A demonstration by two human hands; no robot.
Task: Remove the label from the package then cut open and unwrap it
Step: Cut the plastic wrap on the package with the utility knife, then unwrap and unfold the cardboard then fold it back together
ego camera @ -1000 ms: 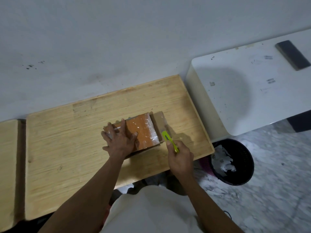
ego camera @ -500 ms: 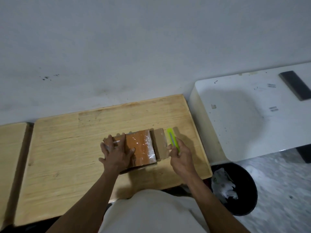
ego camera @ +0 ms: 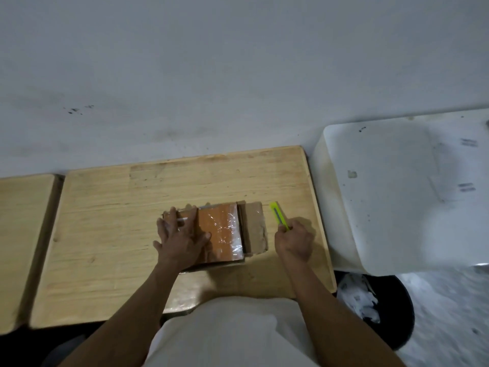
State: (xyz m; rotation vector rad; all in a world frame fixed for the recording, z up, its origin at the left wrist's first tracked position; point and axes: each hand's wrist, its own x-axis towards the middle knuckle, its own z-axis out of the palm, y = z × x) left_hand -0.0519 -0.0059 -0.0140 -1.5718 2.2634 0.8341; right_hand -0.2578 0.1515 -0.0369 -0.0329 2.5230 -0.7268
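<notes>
A flat package [ego camera: 221, 230] lies on the wooden table [ego camera: 111, 223], its orange face shiny under clear plastic wrap. A brown paper flap [ego camera: 255, 227] is folded open along its right side. My left hand [ego camera: 180, 238] lies flat on the package's left half, fingers spread, covering that part. To the right of the flap, my right hand [ego camera: 293, 239] grips a yellow-green utility knife [ego camera: 279, 215]. The knife points away from me and is apart from the package.
A white table [ego camera: 412, 197] stands to the right, close to the wooden one. A black waste bin [ego camera: 391, 308] with crumpled white wrapping sits on the floor at the lower right. A second wooden top [ego camera: 21, 234] adjoins on the left. A grey wall is behind.
My right hand has drawn the knife away from the package's right edge, out to the right of the flap. The left hand stayed pressed on the package. The camera tilted upward.
</notes>
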